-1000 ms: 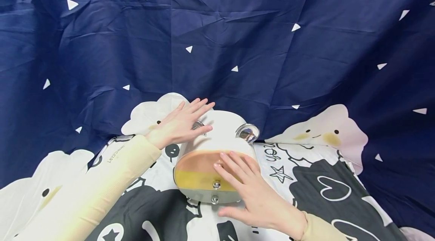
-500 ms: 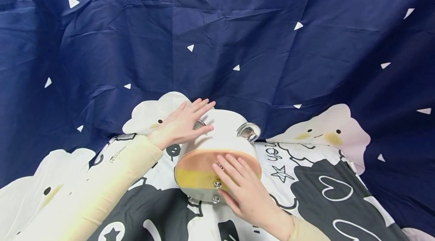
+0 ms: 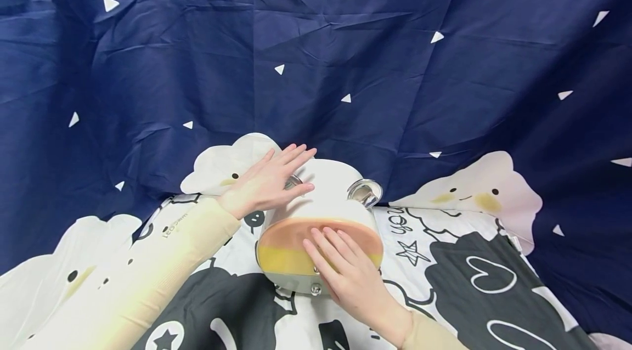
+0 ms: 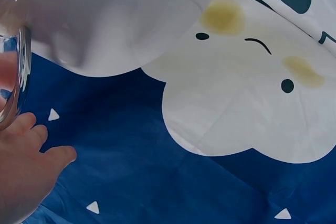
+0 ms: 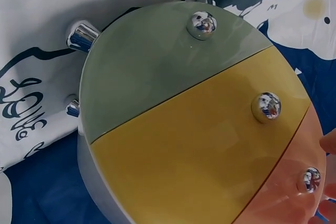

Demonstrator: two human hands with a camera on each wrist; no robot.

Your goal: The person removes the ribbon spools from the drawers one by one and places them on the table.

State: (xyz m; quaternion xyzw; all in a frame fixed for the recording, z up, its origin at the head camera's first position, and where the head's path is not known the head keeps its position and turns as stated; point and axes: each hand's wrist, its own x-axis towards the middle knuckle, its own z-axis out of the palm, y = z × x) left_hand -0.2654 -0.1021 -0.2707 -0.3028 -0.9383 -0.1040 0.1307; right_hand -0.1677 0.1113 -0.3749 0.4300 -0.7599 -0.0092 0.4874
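Note:
A small white drawer box (image 3: pixel 326 185) with a rounded oval front stands on the patterned cloth. Its front carries a peach drawer (image 5: pixel 294 187), a yellow drawer (image 5: pixel 194 145) and a green drawer (image 5: pixel 152 72), each with a shiny silver knob. Two silver rings stick up like ears; the right ring (image 3: pixel 365 192) shows fully. My left hand (image 3: pixel 264 181) lies with straight fingers at the box's left ring, partly covering it. In front of the peach and yellow drawers, my right hand (image 3: pixel 353 281) has its fingers straight; whether they touch is unclear. It hides the upper knobs in the head view.
White-and-black printed cloth (image 3: pixel 415 229) lies under the box. Behind hangs a dark blue fabric (image 3: pixel 316 43) with white triangles. Cloud shapes with faces flank the box, including one at the right (image 3: pixel 474 185). Silver feet (image 5: pixel 82 36) support the box.
My right hand has shifted left, its thumb drawn in from spread, and now covers the middle knob too. My left hand stays at the left ring.

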